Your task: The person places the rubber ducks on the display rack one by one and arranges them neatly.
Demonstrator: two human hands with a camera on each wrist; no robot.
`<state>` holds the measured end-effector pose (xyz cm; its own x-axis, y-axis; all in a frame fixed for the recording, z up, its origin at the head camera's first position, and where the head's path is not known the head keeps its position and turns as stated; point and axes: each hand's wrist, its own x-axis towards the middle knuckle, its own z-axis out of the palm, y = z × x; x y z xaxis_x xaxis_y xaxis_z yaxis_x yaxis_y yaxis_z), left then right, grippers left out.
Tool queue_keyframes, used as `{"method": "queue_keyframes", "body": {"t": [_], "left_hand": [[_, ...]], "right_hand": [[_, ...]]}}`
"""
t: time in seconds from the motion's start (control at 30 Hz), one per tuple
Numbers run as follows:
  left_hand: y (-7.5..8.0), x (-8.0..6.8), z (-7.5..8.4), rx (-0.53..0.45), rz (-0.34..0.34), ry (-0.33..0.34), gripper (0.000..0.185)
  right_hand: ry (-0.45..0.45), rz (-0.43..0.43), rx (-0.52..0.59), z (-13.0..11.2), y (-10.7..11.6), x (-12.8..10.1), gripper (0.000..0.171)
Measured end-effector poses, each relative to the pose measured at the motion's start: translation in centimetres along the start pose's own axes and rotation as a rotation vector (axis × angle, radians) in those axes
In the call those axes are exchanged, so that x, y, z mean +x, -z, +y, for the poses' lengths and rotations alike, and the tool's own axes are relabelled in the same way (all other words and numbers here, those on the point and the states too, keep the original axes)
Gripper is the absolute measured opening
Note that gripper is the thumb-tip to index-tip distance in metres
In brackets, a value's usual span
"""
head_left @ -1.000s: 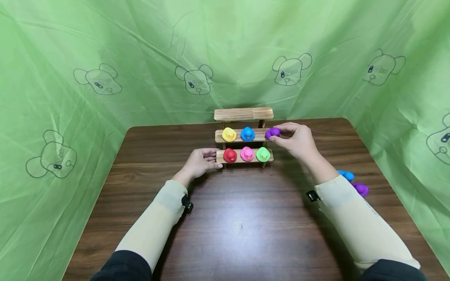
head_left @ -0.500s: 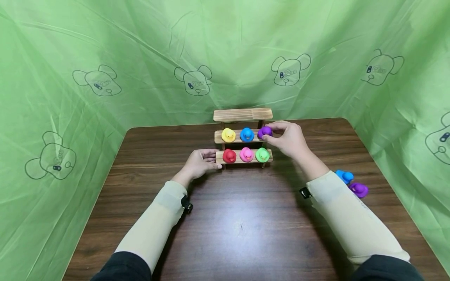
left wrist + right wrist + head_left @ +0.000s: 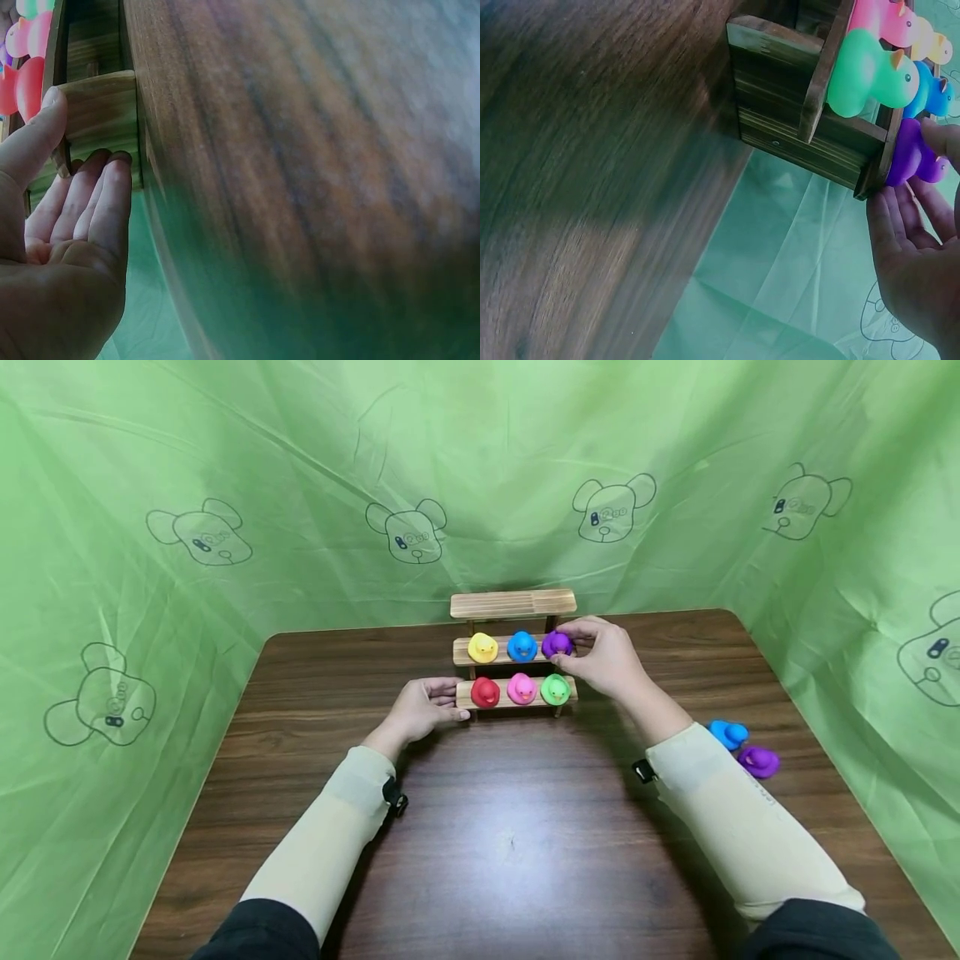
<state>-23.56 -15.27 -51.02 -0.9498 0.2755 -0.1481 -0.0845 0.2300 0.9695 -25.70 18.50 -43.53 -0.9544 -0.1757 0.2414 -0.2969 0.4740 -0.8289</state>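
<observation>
A three-tier wooden display shelf (image 3: 513, 604) stands at the back of the table. My left hand (image 3: 420, 708) holds the left end of its lowest tier, thumb at the front edge and fingers curled beside and under it. On that tier sit a red duck (image 3: 485, 692), a pink duck (image 3: 522, 689) and a green duck (image 3: 556, 689). The middle tier bears a yellow duck (image 3: 483, 647) and a blue duck (image 3: 522, 647). At that tier's right end, my right hand (image 3: 603, 658) pinches a purple rubber duck (image 3: 907, 154) between thumb and fingers, its base at the board.
Another blue duck (image 3: 728, 734) and another purple duck (image 3: 759, 762) lie on the table (image 3: 480, 860) by my right forearm. A green cloth (image 3: 510, 468) with bear-head drawings hangs behind and along both sides. The top tier bears no duck.
My right hand has brought the purple duck left, from past the middle tier's right end to beside the blue duck. My left hand keeps its place on the shelf.
</observation>
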Motion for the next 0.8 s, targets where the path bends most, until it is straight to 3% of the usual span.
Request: {"method": "queue_keyframes", "body": {"t": [0.27,0.43,0.8], "left_hand": [[-0.1,0.0,-0.2,-0.012,-0.002,-0.010,0.062],[0.1,0.0,-0.4,-0.011,-0.008,-0.032,0.061],[0.0,0.0,-0.3,-0.009,-0.014,-0.035,0.060]], "right_hand": [[0.009,0.012,-0.033,0.3,1.5,-1.2,0.052],[0.017,0.038,-0.045,0.8,3.8,-2.8,0.047],[-0.053,0.148,-0.093,3.8,8.6,-6.9,0.036]]}}
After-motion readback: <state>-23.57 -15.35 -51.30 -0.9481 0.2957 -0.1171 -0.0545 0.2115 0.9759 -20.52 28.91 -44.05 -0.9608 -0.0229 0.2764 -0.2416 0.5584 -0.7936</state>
